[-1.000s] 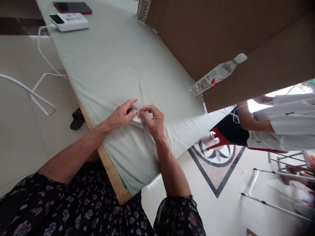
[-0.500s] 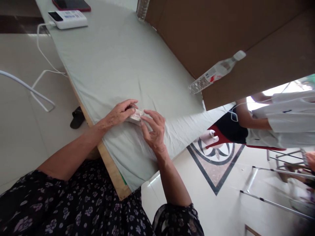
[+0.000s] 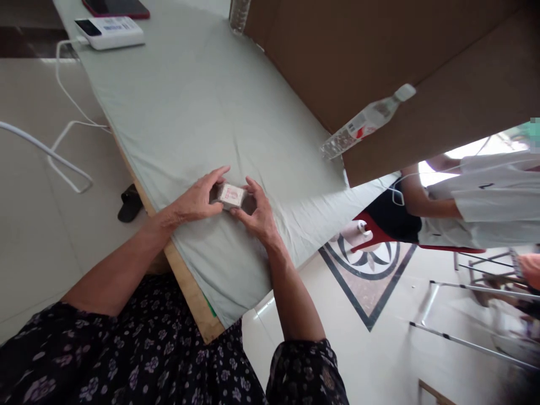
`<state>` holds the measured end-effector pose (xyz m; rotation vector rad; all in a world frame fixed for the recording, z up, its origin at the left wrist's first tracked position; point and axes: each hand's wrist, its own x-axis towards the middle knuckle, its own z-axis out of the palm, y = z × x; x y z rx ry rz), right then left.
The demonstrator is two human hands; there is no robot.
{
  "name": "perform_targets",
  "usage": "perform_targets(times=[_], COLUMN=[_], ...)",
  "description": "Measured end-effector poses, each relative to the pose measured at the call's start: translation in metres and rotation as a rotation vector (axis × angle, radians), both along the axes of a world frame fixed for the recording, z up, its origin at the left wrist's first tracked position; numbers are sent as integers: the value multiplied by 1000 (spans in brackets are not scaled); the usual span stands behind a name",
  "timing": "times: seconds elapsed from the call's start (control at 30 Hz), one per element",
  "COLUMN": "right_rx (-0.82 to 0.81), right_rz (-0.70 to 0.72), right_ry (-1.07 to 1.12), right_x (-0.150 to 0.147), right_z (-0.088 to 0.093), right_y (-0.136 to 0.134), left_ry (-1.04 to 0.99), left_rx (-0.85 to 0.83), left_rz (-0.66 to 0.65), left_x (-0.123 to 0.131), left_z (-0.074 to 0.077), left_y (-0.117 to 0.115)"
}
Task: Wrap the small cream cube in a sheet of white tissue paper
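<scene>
A small white block [image 3: 232, 196] with reddish print on its top is near the front edge of the cloth-covered table [image 3: 181, 107]. My left hand [image 3: 197, 198] curves round its left end, thumb low and fingers above, forefinger stretched past it. On the opposite end, my right hand [image 3: 259, 216] has its thumb at the lower edge and its bent fingers by the upper corner. The block is held between both hands. Whether it rests on the cloth is hard to tell.
A clear plastic bottle [image 3: 367, 124] lies by a large brown cardboard panel [image 3: 337, 62]. A white power bank [image 3: 110, 32] with a cable and a dark phone [image 3: 118, 8] are at the far left. A person in a white shirt [image 3: 493, 194] sits at right.
The hands have spread to the block's two ends, uncovering its printed top. My left thumb has moved off the top, and my right fingers have shifted outward. The view has shifted slightly.
</scene>
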<state>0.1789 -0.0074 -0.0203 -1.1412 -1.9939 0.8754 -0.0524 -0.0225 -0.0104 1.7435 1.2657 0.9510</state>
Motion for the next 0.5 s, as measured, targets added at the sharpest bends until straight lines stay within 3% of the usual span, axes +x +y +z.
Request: perform_targets(times=[0.13, 0.27, 0.5], right_rx=[79, 28, 107], right_rz=[-75, -109, -200], right_ry=[3, -5, 100], right_x=[-5, -4, 9], right_z=[0, -5, 1], right_y=[1, -1, -10], left_ry=[35, 122, -87], left_rx=[88, 96, 43], left_rz=[51, 47, 84], left_x=[7, 9, 6], left_z=[2, 2, 1], left_y=[2, 3, 0])
